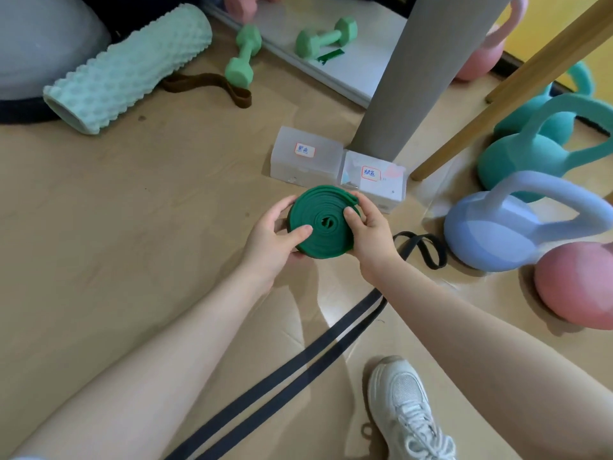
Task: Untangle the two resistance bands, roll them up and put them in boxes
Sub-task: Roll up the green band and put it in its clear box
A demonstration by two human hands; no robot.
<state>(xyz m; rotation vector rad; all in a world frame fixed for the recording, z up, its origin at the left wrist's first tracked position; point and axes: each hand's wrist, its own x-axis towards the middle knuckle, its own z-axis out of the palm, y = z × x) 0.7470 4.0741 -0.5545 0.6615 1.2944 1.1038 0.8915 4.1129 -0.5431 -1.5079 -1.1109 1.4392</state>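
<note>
The green resistance band is a flat matte spiral coil held between left hand and right hand, fingers curled round its edges, near two frosted plastic boxes; the black resistance band lies unrolled on the floor

Both bare forearms reach forward from the bottom of the view and converge at mid-frame. The left hand is curled, thumb lying across the top, fingers wrapped behind. The right hand mirrors it, thumb pressing inward, fingers bent round the far edge.
</note>
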